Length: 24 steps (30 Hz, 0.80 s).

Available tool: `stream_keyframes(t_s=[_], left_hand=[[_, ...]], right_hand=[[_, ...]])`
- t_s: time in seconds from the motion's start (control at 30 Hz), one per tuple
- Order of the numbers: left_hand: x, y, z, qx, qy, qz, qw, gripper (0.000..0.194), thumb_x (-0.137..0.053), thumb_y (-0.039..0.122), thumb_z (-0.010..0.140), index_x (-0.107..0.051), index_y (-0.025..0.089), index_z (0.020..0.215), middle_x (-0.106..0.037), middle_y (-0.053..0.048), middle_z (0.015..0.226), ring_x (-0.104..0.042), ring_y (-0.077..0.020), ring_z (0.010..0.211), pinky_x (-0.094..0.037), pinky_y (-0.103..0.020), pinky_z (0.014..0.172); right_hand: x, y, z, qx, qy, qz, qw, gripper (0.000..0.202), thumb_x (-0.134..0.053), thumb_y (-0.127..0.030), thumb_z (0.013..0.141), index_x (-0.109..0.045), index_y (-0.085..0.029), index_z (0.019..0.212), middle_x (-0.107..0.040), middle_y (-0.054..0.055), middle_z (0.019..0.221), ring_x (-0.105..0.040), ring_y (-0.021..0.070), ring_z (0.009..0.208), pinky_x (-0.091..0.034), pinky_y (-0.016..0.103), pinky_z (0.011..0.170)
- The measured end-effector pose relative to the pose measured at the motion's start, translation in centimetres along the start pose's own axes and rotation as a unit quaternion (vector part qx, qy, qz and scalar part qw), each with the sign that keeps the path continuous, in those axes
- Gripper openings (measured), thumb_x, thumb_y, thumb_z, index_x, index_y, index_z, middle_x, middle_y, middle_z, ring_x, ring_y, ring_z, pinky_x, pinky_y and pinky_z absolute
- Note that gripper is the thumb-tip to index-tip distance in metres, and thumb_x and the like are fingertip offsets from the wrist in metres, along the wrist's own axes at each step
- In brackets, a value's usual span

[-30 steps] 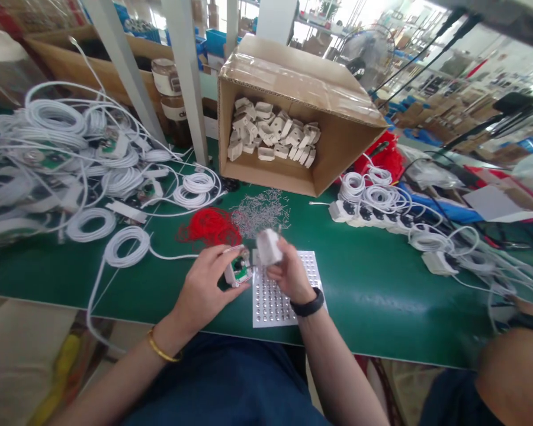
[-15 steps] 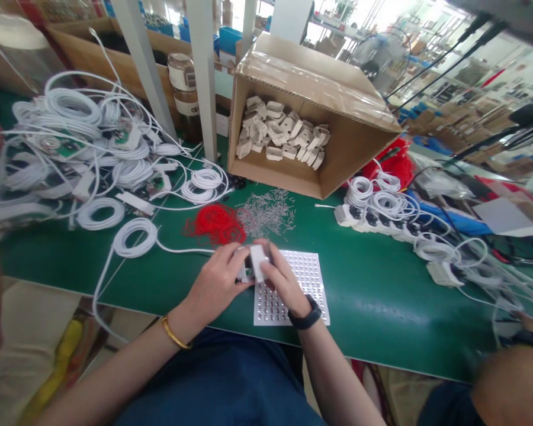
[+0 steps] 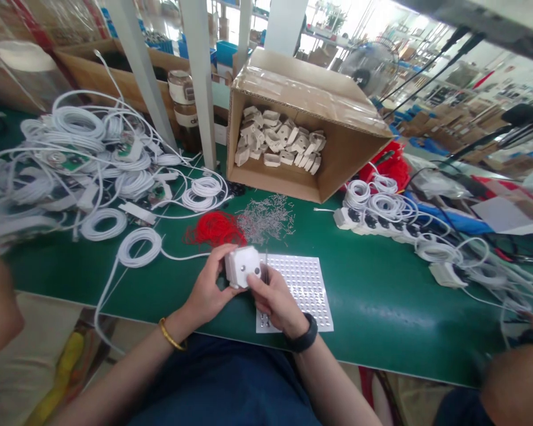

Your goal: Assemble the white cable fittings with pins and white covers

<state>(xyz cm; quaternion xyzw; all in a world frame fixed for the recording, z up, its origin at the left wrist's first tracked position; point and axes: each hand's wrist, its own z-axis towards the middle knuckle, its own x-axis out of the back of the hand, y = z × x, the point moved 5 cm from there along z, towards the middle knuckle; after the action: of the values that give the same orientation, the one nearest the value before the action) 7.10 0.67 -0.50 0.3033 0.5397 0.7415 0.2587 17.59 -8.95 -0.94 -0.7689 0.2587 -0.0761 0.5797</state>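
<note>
A white plastic housing (image 3: 244,266) is held up over the near part of the green table, its face showing two dark round spots. My left hand (image 3: 211,281) is closed around its left side, thumb beneath. With its thumb on the lower front of the housing, my right hand (image 3: 273,296) is closed at the right side; its curled fingers are partly hidden. A white cable (image 3: 184,257) runs from the left hand to a coil (image 3: 140,247). Under the right hand lies a white sheet (image 3: 324,322) with rows of small shiny domes.
Red thin bands (image 3: 215,229) and a pile of small metal pins or screws (image 3: 266,218) lie beyond my hands. A cardboard box (image 3: 311,74) holds white plastic shells. Cable coils (image 3: 102,223) heap at left; finished-looking housings (image 3: 346,218) line the right. Other people's arms show at both sides.
The housing has turned so its face with the dark spots points up toward me. My right hand has shifted from its top to its lower right side.
</note>
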Motion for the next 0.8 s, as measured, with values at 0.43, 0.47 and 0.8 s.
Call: stream_keyframes(t_s=[0.43, 0.47, 0.8], left_hand=[[1.9, 0.3, 3.4, 0.132, -0.111, -0.025, 0.985, 0.039, -0.05, 0.048, 0.083, -0.063, 0.013, 0.096, -0.065, -0.005, 0.085, -0.059, -0.0174, 0.074, -0.045, -0.026, 0.065], [1.8, 0.5, 3.3, 0.135, -0.126, -0.027, 0.982, 0.04, -0.055, 0.046, 0.08, -0.062, 0.013, 0.101, -0.065, -0.006, 0.091, -0.059, -0.0182, 0.079, -0.046, -0.026, 0.068], [1.0, -0.6, 2.4, 0.164, -0.043, -0.025, 0.985, 0.029, -0.053, 0.041, 0.083, -0.061, 0.015, 0.092, -0.062, -0.002, 0.077, -0.055, -0.0137, 0.066, -0.043, -0.022, 0.059]], right_hand=[[-1.5, 0.5, -0.7, 0.035, 0.043, 0.05, 0.997, 0.043, -0.075, -0.038, 0.065, -0.062, -0.016, 0.1, -0.064, 0.003, 0.08, -0.051, 0.0082, 0.052, -0.038, 0.018, 0.041], [-1.5, 0.5, -0.6, 0.033, 0.043, 0.06, 0.997, 0.042, -0.074, -0.039, 0.066, -0.062, -0.016, 0.099, -0.064, 0.003, 0.081, -0.049, 0.0073, 0.051, -0.036, 0.017, 0.04], [-1.9, 0.9, -0.6, 0.022, 0.046, 0.059, 0.997, 0.042, -0.073, -0.038, 0.068, -0.059, -0.016, 0.101, -0.062, 0.002, 0.083, -0.045, 0.0062, 0.05, -0.035, 0.019, 0.042]])
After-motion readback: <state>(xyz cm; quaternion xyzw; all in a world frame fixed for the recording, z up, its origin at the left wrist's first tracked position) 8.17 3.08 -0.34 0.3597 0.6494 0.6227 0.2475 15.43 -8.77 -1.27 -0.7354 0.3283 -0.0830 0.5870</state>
